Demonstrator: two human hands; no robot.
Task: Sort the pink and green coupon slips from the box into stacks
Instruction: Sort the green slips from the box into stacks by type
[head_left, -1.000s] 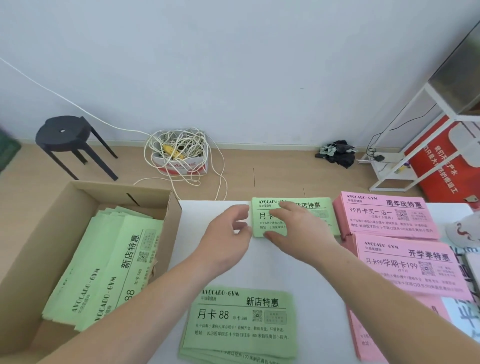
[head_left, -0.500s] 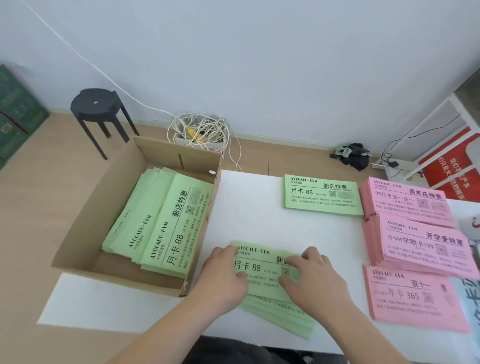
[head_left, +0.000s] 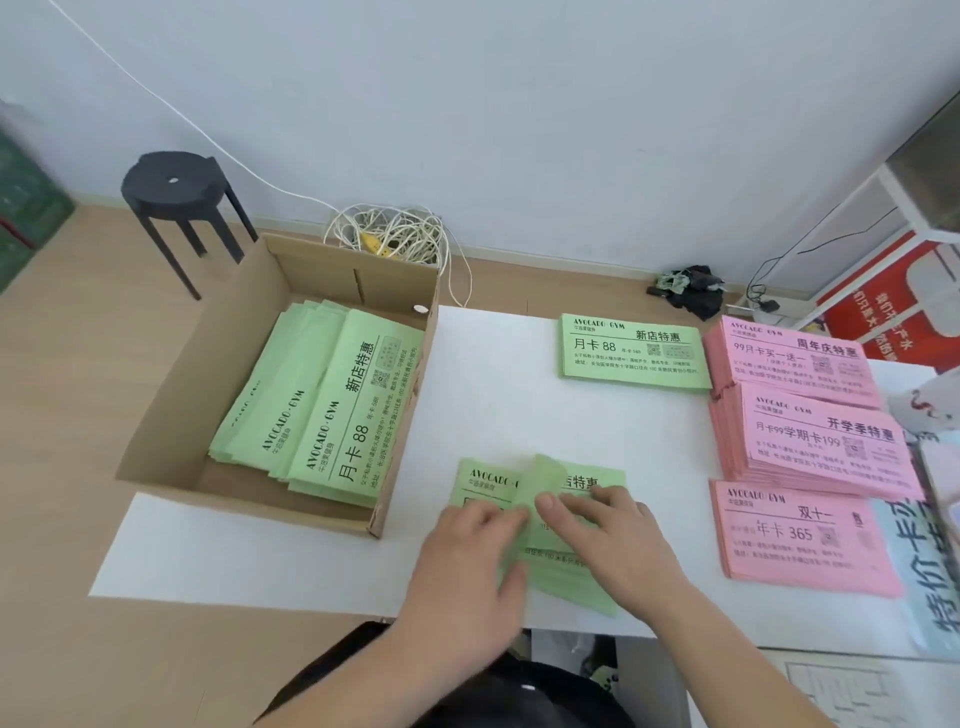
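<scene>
White tabletop (head_left: 311, 561) over pale wood floor, bare wall beyond. Nearest, at the front edge: loose pile of green paper coupon slips (head_left: 488, 480), fanned out and not yet squared. Along the right edge, three stacks of pink paper coupon slips: front pink stack (head_left: 800, 551), middle pink stack (head_left: 821, 441), far pink stack (head_left: 795, 358), each under its own heading, each fairly even. At the left edge, open brown cardboard box (head_left: 176, 415); holds a thick slanted sheaf of green slips (head_left: 332, 410), with no pink showing inside. Near the far edge, just beside the far pink stack, neat green stack (head_left: 634, 353).

Probably finished with pink, then; well short on green, with the box's load and the front pile left to sort.

Both forearms in from the front edge. Left hand (head_left: 467, 566): on the pile's left half, fingers lightly bent, thumb along the near side; cannot tell whether pinching a slip. Right hand (head_left: 618, 545): pressed flat on the right half, fingers straight and spread, gripping nothing. Between the two, one slip bowed upward.
</scene>
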